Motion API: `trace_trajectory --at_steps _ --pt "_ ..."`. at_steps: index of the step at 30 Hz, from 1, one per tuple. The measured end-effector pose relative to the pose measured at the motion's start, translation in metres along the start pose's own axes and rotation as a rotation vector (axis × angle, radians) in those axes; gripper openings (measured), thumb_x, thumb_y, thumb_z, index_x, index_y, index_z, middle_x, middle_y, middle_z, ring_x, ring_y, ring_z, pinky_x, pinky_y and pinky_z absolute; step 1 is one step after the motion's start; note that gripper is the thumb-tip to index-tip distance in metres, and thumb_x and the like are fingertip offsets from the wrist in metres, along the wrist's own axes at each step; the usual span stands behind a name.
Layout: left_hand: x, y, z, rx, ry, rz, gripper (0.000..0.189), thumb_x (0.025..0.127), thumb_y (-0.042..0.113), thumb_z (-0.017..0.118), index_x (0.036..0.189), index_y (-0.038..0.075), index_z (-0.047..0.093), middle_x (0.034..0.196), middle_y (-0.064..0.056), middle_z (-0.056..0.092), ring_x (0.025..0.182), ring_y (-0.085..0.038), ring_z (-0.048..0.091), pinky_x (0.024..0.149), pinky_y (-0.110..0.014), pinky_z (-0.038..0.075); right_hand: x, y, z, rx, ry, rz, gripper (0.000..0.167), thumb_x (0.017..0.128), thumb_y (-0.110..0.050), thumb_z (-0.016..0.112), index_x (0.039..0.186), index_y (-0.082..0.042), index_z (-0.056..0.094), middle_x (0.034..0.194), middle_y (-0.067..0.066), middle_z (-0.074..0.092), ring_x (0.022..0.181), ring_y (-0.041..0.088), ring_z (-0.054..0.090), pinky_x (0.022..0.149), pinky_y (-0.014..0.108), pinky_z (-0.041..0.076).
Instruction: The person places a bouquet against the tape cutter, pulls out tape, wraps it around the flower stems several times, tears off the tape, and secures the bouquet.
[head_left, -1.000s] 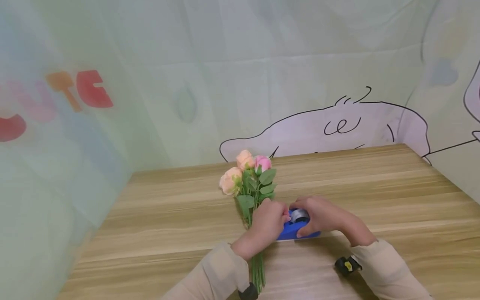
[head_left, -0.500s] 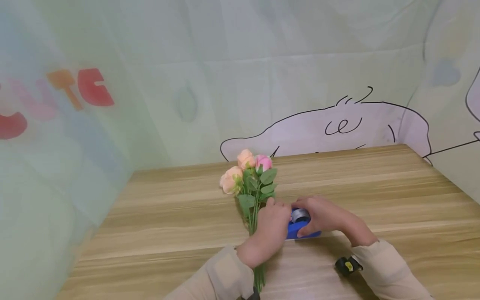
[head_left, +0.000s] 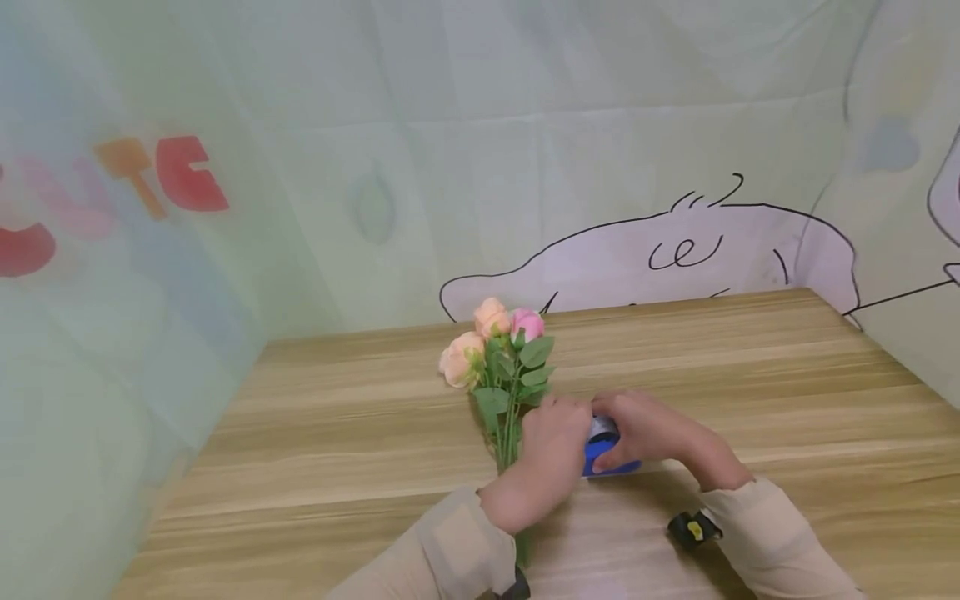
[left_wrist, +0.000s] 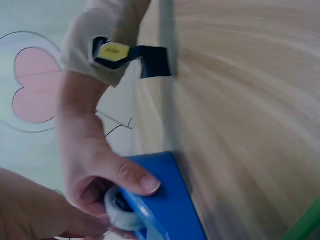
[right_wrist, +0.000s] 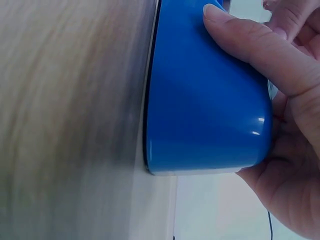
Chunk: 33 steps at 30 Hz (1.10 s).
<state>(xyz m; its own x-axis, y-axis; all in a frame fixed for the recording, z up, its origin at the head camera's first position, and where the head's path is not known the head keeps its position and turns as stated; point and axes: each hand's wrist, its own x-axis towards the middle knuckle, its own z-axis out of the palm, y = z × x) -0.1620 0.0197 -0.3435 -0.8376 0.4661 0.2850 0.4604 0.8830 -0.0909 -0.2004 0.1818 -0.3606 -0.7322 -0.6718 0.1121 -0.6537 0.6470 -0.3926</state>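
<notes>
A blue tape dispenser (head_left: 611, 460) sits on the table to the right of the flower stems. My right hand (head_left: 647, 427) grips it from the right, the thumb pressed along its blue side (right_wrist: 205, 100). A roll of clear tape (left_wrist: 121, 214) sits in the dispenser. My left hand (head_left: 557, 437) is at the dispenser's left end, its fingers (left_wrist: 90, 224) pinching at the tape. The exact pinch point is mostly hidden. Just left of that hand lies a bunch of artificial flowers (head_left: 506, 358), two peach blooms and one pink, with green stems partly under my left forearm.
The wooden table (head_left: 337, 450) reaches back to a printed cloth backdrop (head_left: 420, 167). A black strap mount with a yellow label (head_left: 694, 530) is on my right wrist. A green stem (left_wrist: 303, 222) shows at the corner of the left wrist view.
My left hand has shifted right, closer to my right hand, and now covers more of the dispenser and tape roll. My right hand, the dispenser and the flowers stay nearly where they were.
</notes>
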Motion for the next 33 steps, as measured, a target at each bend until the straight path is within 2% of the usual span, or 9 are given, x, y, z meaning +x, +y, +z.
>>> trace_trajectory --at_steps 3,7,11,16,22,29,33 --pt "0.002 -0.008 0.001 -0.138 0.007 0.018 0.004 0.078 0.012 0.07 0.077 0.014 0.066 0.071 -0.001 0.061 0.064 -0.017 0.059 0.046 -0.028 0.046 -0.001 0.0 0.0 -0.01 -0.006 0.01 0.058 0.067 -0.036 0.083 0.108 -0.001 0.063 0.092 -0.001 0.062 0.082 0.011 0.055 0.071 0.03 0.049" --pt "0.002 -0.022 0.006 -0.379 0.024 0.083 0.013 0.078 0.007 0.069 0.069 0.009 0.061 0.067 -0.001 0.059 0.061 -0.014 0.056 0.051 -0.023 0.044 -0.001 0.0 0.001 -0.024 -0.007 0.004 0.061 0.065 -0.037 0.083 0.111 -0.002 0.063 0.093 -0.001 0.061 0.082 0.012 0.055 0.071 0.029 0.047" --pt "0.004 -0.03 0.004 -0.516 -0.031 0.08 0.013 0.078 0.004 0.07 0.07 0.007 0.06 0.067 -0.001 0.06 0.062 -0.012 0.053 0.055 -0.02 0.041 -0.001 0.0 0.002 -0.014 -0.017 0.008 0.062 0.065 -0.038 0.083 0.111 -0.002 0.063 0.095 0.001 0.062 0.082 0.012 0.055 0.07 0.028 0.047" --pt "0.007 -0.032 -0.001 -0.55 -0.106 0.05 0.013 0.078 0.006 0.072 0.072 0.006 0.06 0.069 -0.001 0.061 0.061 -0.011 0.052 0.054 -0.019 0.04 -0.001 0.0 0.001 -0.006 -0.014 0.011 0.061 0.064 -0.034 0.084 0.111 -0.001 0.063 0.095 0.002 0.062 0.081 0.012 0.055 0.069 0.027 0.047" --pt "0.009 -0.033 -0.001 -0.532 -0.126 0.053 0.015 0.078 0.008 0.073 0.072 0.007 0.06 0.069 -0.002 0.06 0.062 -0.012 0.051 0.055 -0.02 0.04 -0.001 -0.001 0.0 -0.006 -0.014 0.009 0.061 0.065 -0.035 0.083 0.112 -0.002 0.063 0.094 0.0 0.061 0.081 0.011 0.055 0.07 0.028 0.047" --pt "0.009 -0.037 -0.003 -0.597 -0.17 0.025 0.012 0.08 0.007 0.072 0.075 0.006 0.061 0.065 0.001 0.053 0.056 -0.01 0.045 0.051 -0.02 0.037 0.0 -0.001 -0.001 0.009 -0.039 0.037 0.061 0.067 -0.036 0.082 0.113 -0.001 0.062 0.098 0.002 0.062 0.084 0.013 0.056 0.073 0.03 0.048" --pt "0.008 -0.04 -0.004 -0.622 -0.179 0.026 0.01 0.081 0.007 0.071 0.077 0.005 0.062 0.067 0.001 0.054 0.059 -0.01 0.045 0.053 -0.019 0.038 0.0 -0.001 -0.002 0.014 -0.046 0.036 0.061 0.067 -0.036 0.082 0.112 -0.001 0.062 0.098 0.002 0.062 0.084 0.013 0.056 0.073 0.03 0.048"
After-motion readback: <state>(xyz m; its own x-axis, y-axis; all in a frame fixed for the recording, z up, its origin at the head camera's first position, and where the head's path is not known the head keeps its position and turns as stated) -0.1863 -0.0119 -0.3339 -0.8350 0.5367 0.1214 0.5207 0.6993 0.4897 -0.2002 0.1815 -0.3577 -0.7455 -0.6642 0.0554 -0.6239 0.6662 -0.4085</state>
